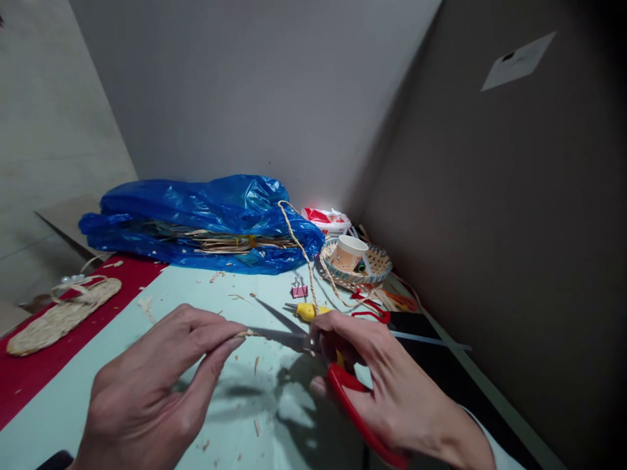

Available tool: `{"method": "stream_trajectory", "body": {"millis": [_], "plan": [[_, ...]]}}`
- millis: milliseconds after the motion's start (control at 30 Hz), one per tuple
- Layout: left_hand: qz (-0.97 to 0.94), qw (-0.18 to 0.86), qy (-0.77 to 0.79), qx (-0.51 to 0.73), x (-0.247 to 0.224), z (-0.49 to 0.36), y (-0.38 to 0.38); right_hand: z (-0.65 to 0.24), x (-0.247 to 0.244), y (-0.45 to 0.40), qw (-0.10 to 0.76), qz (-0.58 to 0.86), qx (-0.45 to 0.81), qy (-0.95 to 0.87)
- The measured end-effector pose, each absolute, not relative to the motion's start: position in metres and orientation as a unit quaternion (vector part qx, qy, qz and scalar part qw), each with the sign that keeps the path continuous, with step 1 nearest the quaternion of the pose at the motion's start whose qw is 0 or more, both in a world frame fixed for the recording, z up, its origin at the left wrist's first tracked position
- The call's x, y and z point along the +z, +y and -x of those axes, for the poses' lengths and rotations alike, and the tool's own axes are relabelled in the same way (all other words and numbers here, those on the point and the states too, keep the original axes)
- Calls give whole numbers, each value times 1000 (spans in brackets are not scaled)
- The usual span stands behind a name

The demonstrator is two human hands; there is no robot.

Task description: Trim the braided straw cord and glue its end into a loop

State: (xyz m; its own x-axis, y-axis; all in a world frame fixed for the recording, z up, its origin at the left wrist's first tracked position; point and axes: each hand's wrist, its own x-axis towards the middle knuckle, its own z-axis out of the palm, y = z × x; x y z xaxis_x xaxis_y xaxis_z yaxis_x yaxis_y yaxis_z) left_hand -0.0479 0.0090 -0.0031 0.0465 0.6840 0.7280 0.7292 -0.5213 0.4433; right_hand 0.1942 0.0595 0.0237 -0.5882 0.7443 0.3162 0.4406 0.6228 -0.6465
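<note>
My left hand (157, 385) is closed in a pinch on a thin piece of twisted straw cord (251, 333), whose short end shows at the fingertips. Red-handled scissors (287, 338) are held in my right hand (392, 385), their blades parted and pointing left, the lower blade beside the pinched cord. A longer run of braided straw cord (304, 253) loops down from the blue bag to my right fingers; how it joins the pinched end is hidden. Just beyond the scissors lie a yellow-handled tool (307, 311) and a pink binder clip (299, 289).
A blue plastic bag (196, 196) with straw strips (225, 243) lies at the back. To its right, a woven basket (379, 264) holds a paper cup (349, 253). A woven straw sandal (63, 320) rests on red cloth (24, 385) at left. Straw scraps dot the pale tabletop (196, 294).
</note>
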Motion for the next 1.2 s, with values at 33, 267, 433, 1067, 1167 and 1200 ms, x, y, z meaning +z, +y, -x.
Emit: {"method": "stream_trajectory", "body": {"millis": [33,267,433,1067,1167,1200], "plan": [[721,1,-496,-484,-2,47,9,-194,24,59,288,341,247,-860],[696,-89,-510,-498,1,47,12,-196,20,60,262,324,220,-882],[646,-149,-522,-536,0,43,13,-197,19,61,213,329,258,-883],[680,-288,-501,-452,6,56,18,-199,25,59,183,315,248,-897],[672,-306,-508,-443,6,55,16,-197,23,59,174,310,252,-900],[670,-311,-508,-444,7,55,16,-196,23,59,174,307,253,-901]]}}
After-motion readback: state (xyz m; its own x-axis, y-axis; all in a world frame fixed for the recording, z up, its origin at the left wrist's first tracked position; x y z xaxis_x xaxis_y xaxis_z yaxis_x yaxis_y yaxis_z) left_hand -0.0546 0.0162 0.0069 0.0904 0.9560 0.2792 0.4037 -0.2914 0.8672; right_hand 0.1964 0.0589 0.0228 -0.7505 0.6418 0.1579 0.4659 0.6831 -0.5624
